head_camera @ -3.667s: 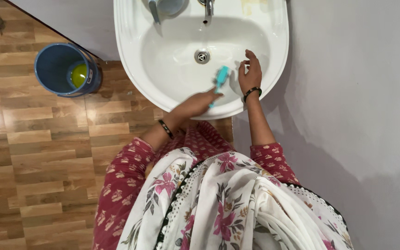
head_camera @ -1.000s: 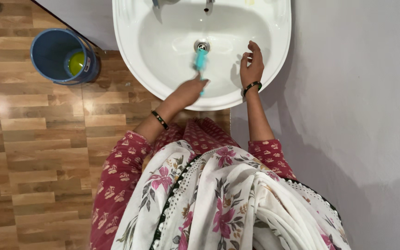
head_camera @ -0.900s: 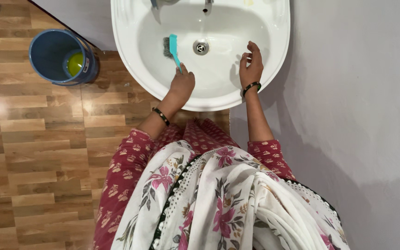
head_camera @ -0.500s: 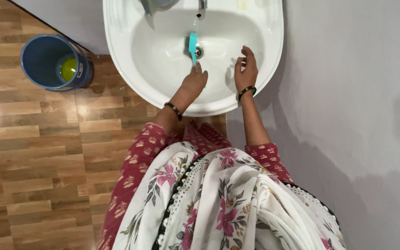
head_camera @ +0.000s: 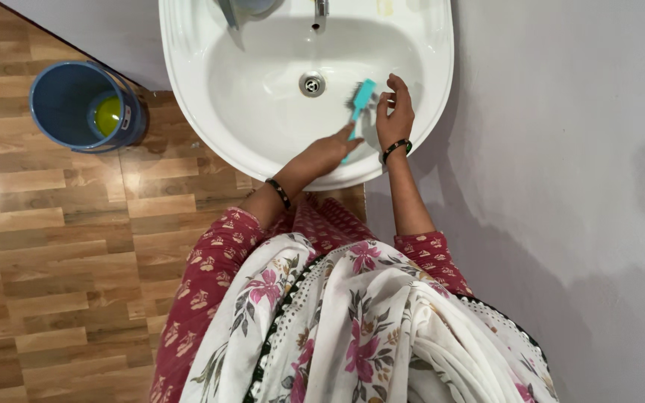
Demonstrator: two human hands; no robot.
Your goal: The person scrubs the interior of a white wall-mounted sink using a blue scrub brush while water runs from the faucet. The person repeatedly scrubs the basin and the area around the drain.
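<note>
Inside the white sink [head_camera: 188, 89], left hand [head_camera: 334, 149] clamps the handle of a turquoise brush [head_camera: 357, 104]; bristle head lies at 3 o'clock from the drain [head_camera: 312, 83]. Right hand [head_camera: 396, 116] rests just beside the brush, fingers loosely spread, holding nothing. Blue bucket [head_camera: 61, 97] stands on the wood floor at 9 o'clock.

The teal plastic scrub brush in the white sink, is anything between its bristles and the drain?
Nothing visible. The teal plastic scrub brush, held by the left hand, has only bare white sink basin between it and the metal drain.
</note>
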